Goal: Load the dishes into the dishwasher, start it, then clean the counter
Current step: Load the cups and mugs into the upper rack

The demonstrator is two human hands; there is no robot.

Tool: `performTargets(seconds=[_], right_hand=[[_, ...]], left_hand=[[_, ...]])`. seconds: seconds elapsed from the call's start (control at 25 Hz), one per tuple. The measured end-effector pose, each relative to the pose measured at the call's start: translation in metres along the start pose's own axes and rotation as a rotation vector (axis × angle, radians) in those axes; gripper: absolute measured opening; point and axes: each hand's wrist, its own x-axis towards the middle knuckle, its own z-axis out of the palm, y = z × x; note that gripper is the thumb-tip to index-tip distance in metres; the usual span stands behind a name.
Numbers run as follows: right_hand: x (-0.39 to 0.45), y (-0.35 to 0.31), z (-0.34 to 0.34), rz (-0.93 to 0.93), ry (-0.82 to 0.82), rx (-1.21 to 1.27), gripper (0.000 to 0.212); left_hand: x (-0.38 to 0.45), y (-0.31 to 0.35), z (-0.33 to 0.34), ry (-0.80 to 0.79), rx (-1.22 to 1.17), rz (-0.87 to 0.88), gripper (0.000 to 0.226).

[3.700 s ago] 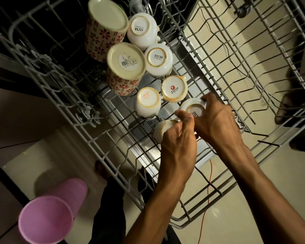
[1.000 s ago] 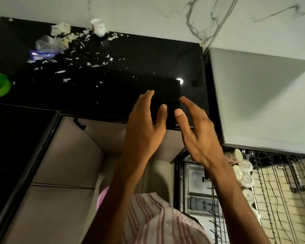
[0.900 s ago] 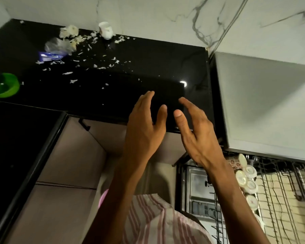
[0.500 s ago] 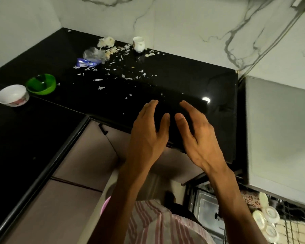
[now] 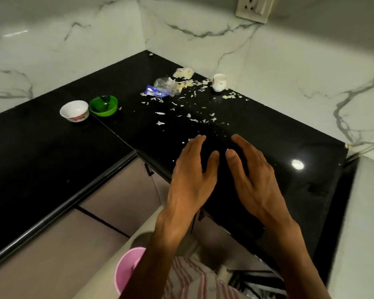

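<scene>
My left hand point(image 5: 190, 180) and my right hand point(image 5: 253, 182) hover side by side over the front of the black counter point(image 5: 279, 152), fingers straight, holding nothing. Farther back on the counter stand a white bowl with a flower print point(image 5: 74, 110), a green bowl point(image 5: 103, 105) and a small white cup point(image 5: 219, 82) by the wall. White food scraps point(image 5: 188, 100) lie scattered between them, beside a crumpled clear bag point(image 5: 165, 84) and a blue wrapper point(image 5: 154, 91). A sliver of the dishwasher rack point(image 5: 255, 283) shows at the bottom.
A pink bin point(image 5: 126, 270) stands on the floor below my left arm. Beige cabinet doors point(image 5: 108, 201) run under the L-shaped counter. The grey dishwasher top point(image 5: 361, 234) is at the right. Marble walls close off the corner, with a wall socket point(image 5: 254, 7) above.
My view rose from the dishwasher rack, where both hands were setting cups, to the counter. Both empty hands have moved forward over the counter's front edge.
</scene>
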Motion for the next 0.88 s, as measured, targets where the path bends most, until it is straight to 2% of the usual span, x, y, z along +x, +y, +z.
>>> performTargets(seconds=[0.44,0.88], right_hand=[[0.032,0.023,-0.014,-0.058,-0.126,0.027,0.061],[0.070,0.036,0.018,-0.027,-0.200,0.036,0.064]], left_hand=[[0.019,0.004,0.024,0.166,0.019,-0.034,0.049],[0.069,-0.029,0.019,0.175,0.069,-0.091,0.049]])
